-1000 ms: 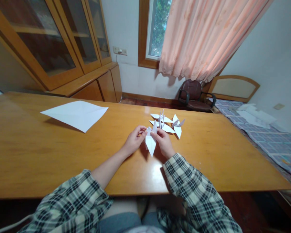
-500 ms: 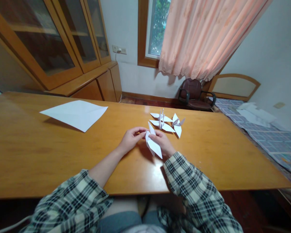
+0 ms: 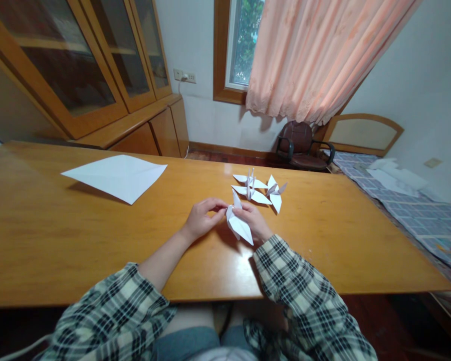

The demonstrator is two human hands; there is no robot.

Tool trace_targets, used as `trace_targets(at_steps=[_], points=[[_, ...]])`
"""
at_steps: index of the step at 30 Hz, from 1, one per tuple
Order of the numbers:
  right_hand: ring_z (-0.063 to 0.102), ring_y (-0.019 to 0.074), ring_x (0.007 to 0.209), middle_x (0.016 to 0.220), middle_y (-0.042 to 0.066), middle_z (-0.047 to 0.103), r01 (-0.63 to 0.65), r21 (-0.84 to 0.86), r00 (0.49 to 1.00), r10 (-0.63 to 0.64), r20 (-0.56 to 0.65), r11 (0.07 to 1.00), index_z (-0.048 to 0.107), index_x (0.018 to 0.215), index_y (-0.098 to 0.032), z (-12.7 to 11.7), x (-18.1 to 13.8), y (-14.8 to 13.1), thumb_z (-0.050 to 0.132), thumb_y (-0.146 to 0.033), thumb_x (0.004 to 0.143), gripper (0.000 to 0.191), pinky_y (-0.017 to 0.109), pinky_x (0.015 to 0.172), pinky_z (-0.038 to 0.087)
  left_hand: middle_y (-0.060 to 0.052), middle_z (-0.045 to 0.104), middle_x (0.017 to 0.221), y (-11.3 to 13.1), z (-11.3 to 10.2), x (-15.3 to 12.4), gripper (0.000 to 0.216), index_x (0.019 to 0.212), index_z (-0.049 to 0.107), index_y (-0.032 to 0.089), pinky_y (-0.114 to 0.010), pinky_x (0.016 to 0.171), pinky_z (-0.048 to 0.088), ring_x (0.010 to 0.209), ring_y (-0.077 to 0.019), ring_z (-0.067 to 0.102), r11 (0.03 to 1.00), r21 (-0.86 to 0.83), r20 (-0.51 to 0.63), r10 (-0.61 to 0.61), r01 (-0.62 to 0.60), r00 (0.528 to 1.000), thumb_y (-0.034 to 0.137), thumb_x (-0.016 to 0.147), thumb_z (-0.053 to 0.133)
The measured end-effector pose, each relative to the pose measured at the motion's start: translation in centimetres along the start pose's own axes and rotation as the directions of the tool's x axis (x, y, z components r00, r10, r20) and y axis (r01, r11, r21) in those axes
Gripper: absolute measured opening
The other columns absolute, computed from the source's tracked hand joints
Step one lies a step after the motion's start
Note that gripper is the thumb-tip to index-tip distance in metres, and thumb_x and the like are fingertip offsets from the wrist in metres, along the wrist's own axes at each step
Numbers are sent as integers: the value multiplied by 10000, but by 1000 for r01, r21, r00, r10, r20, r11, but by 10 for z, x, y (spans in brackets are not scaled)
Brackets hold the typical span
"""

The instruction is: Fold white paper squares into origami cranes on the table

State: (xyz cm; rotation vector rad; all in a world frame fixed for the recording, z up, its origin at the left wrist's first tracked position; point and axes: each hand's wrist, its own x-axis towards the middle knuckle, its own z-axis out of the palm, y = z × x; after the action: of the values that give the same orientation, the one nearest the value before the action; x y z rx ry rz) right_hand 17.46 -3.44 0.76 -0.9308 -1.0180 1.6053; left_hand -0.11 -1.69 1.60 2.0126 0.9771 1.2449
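Note:
Both hands meet over the wooden table [image 3: 60, 240] on a white folded paper piece [image 3: 239, 224], a partly made origami figure. My left hand [image 3: 202, 219] pinches its upper left part with the fingers closed. My right hand [image 3: 252, 220] grips it from the right, thumb and fingers pressed on the paper. The pointed lower flap hangs toward me, just above the tabletop. Just beyond the hands lie two finished white paper cranes [image 3: 250, 188], [image 3: 275, 195].
A creased white sheet [image 3: 116, 176] lies at the table's left rear. Wooden glass-door cabinets [image 3: 78, 65] stand behind on the left. A dark office chair [image 3: 300, 146] sits under the pink curtain, and a bed [image 3: 409, 210] with papers runs along the right.
The folded piece has turned: its long point swung from straight down toward me to the lower right. My left fingers closed in again on its upper edge.

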Motion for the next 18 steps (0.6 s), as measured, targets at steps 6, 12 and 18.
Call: trace_targets(at_steps=[6, 12, 18], points=[[573, 130, 551, 678, 13, 668, 7, 32, 1000, -7, -11, 999, 681, 801, -163, -1, 0, -1, 820, -433, 603, 362, 257, 526, 432, -50, 725, 880, 0, 2, -2, 175, 872, 707, 200, -272, 721, 553, 799, -165, 658, 1000, -29, 13, 3, -3, 1000, 316, 823, 586], [549, 128, 587, 701, 15, 647, 58, -19, 998, -58, -19, 998, 690, 801, -161, 2, -1, -2, 809, -432, 625, 344, 259, 559, 410, -45, 695, 834, 1, 5, 2, 273, 860, 673, 161, -263, 693, 548, 739, -156, 644, 962, -235, 31, -134, 137, 991, 418, 822, 589], [499, 126, 658, 743, 4, 558, 240, -226, 967, -253, -31, 944, 694, 732, -173, -1, 1, 3, 774, -426, 685, 270, 252, 587, 384, -29, 663, 751, -5, 8, 6, 243, 753, 636, 155, -265, 681, 522, 702, -147, 608, 946, -257, 9, -205, 200, 979, 394, 749, 681]])
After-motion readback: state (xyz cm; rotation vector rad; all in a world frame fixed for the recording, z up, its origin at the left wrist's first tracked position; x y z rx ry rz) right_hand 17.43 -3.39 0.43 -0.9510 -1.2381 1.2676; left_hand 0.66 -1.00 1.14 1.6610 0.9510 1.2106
